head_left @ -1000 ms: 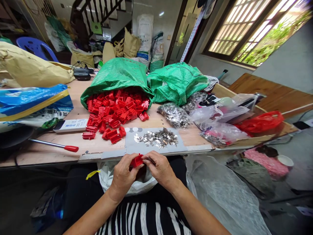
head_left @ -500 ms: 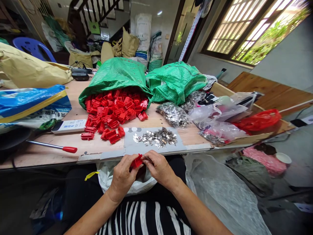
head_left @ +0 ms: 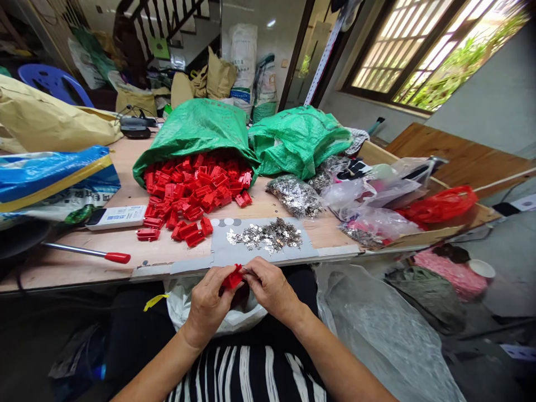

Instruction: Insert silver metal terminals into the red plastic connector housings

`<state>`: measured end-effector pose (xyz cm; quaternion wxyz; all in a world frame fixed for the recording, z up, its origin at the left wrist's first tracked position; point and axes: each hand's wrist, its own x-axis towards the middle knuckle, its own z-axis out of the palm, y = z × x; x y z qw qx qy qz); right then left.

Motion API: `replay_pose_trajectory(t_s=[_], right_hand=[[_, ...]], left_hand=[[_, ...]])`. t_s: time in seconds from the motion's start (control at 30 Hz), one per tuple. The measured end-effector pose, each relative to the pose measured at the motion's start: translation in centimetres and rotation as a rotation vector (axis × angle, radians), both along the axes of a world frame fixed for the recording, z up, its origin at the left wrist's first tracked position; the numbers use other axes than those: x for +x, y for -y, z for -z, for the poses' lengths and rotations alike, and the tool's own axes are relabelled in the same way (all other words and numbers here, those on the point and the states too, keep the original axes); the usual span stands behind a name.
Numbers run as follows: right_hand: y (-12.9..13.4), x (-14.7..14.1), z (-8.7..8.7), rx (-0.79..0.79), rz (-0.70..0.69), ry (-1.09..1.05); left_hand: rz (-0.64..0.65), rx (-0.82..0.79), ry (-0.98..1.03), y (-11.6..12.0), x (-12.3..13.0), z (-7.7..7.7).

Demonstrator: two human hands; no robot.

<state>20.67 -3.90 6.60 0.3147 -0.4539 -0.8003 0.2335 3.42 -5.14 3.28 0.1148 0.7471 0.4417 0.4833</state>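
Over my lap, my left hand [head_left: 206,306] grips a small red plastic part [head_left: 233,277] with its fingertips. My right hand [head_left: 272,290] is close against it, its fingers pinching a small metal piece [head_left: 248,271] at the red part's edge. Beyond my hands lies a grey card [head_left: 262,254] heaped with tiny silver metal pieces [head_left: 264,235]. Farther on, several red plastic parts [head_left: 188,192] spill from a green woven sack [head_left: 196,134] across the wooden table [head_left: 125,167].
A clear bag of silver pieces [head_left: 295,195] lies right of the red pile. Left of it are a white remote control [head_left: 115,218] and a metal rod with a red handle [head_left: 117,257]. A white bag [head_left: 201,312] sits on my lap, and clear plastic sheeting [head_left: 377,329] hangs at my right.
Both hands stay together on the red part, which has turned slightly. The whole view has drifted a little to the left.
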Motion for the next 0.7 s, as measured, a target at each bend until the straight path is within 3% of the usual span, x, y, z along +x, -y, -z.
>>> replay_pose_trajectory(t_s=[0.4,0.7], right_hand=[[0.0,-0.1,0.8,0.079,-0.017,-0.063],[0.1,0.0,-0.4,-0.042,-0.023,-0.121]], left_hand=[[-0.005,-0.067,0.060,-0.1,0.1,0.1],[-0.039,-0.158,0.142,0.1,0.0,0.2]])
